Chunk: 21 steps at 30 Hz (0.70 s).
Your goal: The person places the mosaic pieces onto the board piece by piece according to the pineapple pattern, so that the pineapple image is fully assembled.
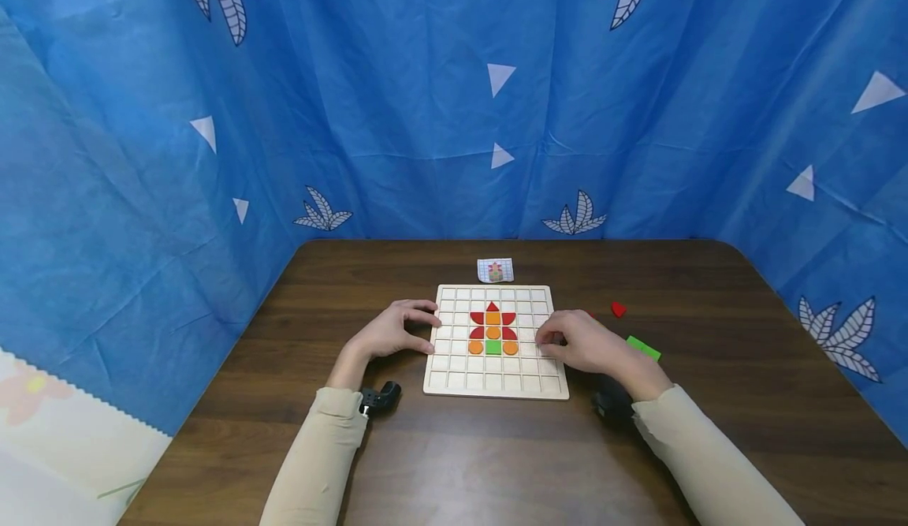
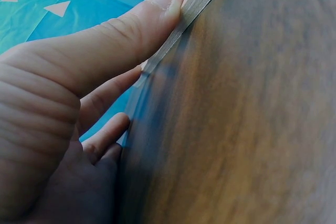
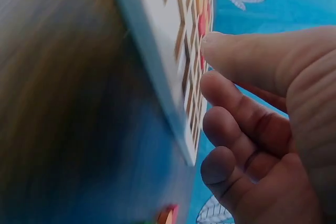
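Note:
A pale wooden grid board lies flat on the table, bearing a figure of small pieces. A red triangle tops it, above an orange square and several red curved pieces. Along its bottom row, a green square sits between two orange circles. My left hand touches the board's left edge with thumb and fingertips spread apart. Over the right edge, my right hand hovers with bent fingers and thumb near the forefinger. Whether its fingertips hold a piece is hidden.
Behind the board lies a small printed card with a coloured figure. Loose at the right are a red piece and green pieces, partly near my right wrist. A blue curtain hangs behind the brown table.

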{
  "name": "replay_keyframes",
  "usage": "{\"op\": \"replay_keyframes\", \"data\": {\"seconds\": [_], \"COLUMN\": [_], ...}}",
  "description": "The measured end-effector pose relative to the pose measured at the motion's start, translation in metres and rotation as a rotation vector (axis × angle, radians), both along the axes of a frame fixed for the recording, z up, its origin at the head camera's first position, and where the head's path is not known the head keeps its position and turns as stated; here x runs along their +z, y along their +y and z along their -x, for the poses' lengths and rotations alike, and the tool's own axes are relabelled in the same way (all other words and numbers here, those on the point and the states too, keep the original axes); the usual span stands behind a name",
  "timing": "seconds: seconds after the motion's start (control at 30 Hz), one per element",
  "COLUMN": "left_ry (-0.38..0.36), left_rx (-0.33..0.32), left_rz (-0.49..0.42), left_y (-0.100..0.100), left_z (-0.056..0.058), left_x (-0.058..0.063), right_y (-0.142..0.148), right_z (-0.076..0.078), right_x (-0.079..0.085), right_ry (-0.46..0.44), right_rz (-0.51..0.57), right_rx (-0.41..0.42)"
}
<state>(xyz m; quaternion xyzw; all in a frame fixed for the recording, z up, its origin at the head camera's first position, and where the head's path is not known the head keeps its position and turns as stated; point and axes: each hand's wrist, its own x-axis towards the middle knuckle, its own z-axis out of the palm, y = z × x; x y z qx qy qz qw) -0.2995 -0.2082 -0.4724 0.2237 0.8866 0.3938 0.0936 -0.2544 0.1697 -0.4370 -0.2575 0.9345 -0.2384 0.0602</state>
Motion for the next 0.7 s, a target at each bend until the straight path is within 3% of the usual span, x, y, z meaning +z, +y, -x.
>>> {"op": "replay_keyframes", "data": {"seconds": [0.7], "left_ry": [-0.015], "left_rx": [0.008], "left_rz": [-0.008], "left_y": [0.0], "left_z": [0.001], "left_x": [-0.001], "right_y": [0.061], "right_z": [-0.013], "right_x": [-0.009], "right_ry": [0.113], "right_rz": [-0.029], "right_rx": [-0.059]}}
